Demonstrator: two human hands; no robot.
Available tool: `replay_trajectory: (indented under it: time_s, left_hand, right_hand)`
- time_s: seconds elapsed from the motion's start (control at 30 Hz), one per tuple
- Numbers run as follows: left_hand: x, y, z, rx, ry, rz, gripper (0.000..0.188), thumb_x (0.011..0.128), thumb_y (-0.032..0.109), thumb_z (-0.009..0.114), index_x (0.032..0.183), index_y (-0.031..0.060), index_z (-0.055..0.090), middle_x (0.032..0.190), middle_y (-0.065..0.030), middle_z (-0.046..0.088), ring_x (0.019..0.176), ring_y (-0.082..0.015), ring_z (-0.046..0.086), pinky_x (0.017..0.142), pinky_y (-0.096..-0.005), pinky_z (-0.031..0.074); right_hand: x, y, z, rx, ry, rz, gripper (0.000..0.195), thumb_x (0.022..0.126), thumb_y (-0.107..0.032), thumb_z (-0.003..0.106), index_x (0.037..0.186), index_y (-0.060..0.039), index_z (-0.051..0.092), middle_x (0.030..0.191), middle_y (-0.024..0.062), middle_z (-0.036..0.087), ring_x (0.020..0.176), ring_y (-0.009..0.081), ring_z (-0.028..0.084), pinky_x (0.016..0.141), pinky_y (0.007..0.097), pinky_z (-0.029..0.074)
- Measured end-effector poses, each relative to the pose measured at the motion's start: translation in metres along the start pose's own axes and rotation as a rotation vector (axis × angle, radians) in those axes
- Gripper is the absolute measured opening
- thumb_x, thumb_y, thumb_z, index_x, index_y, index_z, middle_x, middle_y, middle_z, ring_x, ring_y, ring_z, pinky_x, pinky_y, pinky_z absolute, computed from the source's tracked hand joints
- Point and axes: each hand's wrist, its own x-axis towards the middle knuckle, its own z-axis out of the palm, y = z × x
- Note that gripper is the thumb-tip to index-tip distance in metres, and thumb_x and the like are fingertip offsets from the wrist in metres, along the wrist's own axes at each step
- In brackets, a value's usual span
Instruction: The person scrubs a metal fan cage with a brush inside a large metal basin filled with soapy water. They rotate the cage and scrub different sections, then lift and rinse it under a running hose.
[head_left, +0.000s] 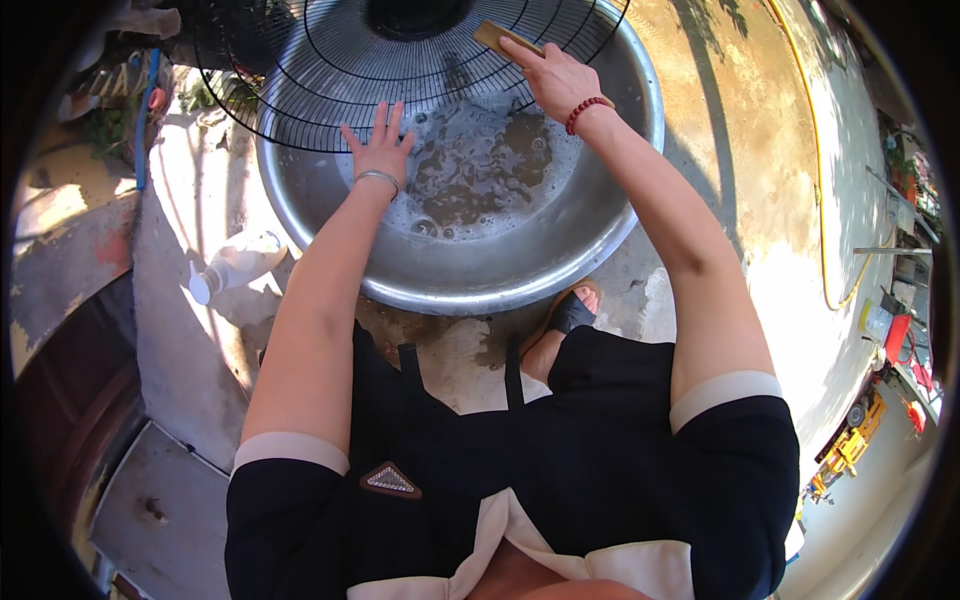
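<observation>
A round black wire fan guard (390, 56) leans over a wide metal basin (465, 300), its far part cut off by the picture's top. Cloudy, foamy water (480, 180) lies in the basin. My left hand (380, 150) is spread with fingers apart over the guard's near rim; whether it presses on the wires I cannot tell. In my right hand (562, 82) is a wooden-backed brush (501, 37), gripped over the right part of the guard. The brush's underside is hidden.
On the concrete left of the basin a pump bottle (244, 259) lies tilted or on its side. My sandalled foot (570, 311) stands close to the basin's near rim. A yellow hose (817, 172) runs along the ground at right. A yellow toy vehicle (847, 446) is farther right.
</observation>
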Motion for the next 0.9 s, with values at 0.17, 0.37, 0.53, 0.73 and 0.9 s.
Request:
replay_trajectory:
  time_s: [0.17,0.37,0.53,0.73,0.9]
  left_hand:
    - [0.004,0.001,0.001,-0.032,0.015,0.018,0.056,0.092,0.024,0.060,0.147,0.0270,0.046,0.169,-0.0057,-0.008,0.155,-0.0304,-0.011,0.108,-0.0796,0.011]
    - [0.000,0.004,-0.005,-0.036,-0.022,0.004,0.058,0.092,0.027,0.063,0.147,0.0261,0.046,0.169,-0.0062,-0.006,0.155,-0.0315,-0.010,0.109,-0.0779,0.014]
    - [0.001,0.000,-0.009,-0.050,-0.019,0.019,0.058,0.091,0.028,0.065,0.146,0.0277,0.047,0.169,-0.0063,-0.004,0.155,-0.0317,-0.008,0.109,-0.0774,0.015]
    - [-0.001,0.004,-0.009,-0.053,-0.019,0.034,0.057,0.089,0.031,0.066,0.143,0.0273,0.049,0.169,-0.0072,-0.003,0.155,-0.0323,-0.007,0.109,-0.0766,0.015]
    - [0.003,0.007,-0.010,-0.089,0.000,-0.008,0.055,0.088,0.031,0.066,0.141,0.0243,0.052,0.169,-0.0093,0.002,0.155,-0.0339,-0.003,0.110,-0.0754,0.016]
  right_hand:
    - [-0.027,0.028,0.038,-0.095,-0.246,0.115,0.058,0.098,-0.017,0.050,0.148,-0.0447,0.039,0.110,0.0172,0.061,0.087,0.0333,0.069,0.075,0.0446,0.055]
    - [-0.006,0.011,0.011,-0.024,-0.110,-0.010,0.054,0.102,-0.021,0.045,0.148,-0.0484,0.038,0.111,0.0151,0.061,0.090,0.0319,0.070,0.078,0.0421,0.056]
    - [0.003,0.016,0.013,-0.043,-0.134,0.031,0.056,0.101,-0.020,0.045,0.146,-0.0530,0.038,0.113,0.0148,0.061,0.094,0.0312,0.069,0.079,0.0415,0.056]
    - [-0.024,0.033,0.022,-0.087,-0.319,0.095,0.061,0.095,-0.012,0.049,0.147,-0.0430,0.042,0.117,0.0165,0.065,0.095,0.0328,0.070,0.077,0.0425,0.057]
    - [-0.025,0.023,0.022,0.006,-0.198,0.087,0.051,0.098,-0.022,0.051,0.146,-0.0383,0.045,0.109,0.0168,0.066,0.090,0.0338,0.069,0.075,0.0439,0.056]
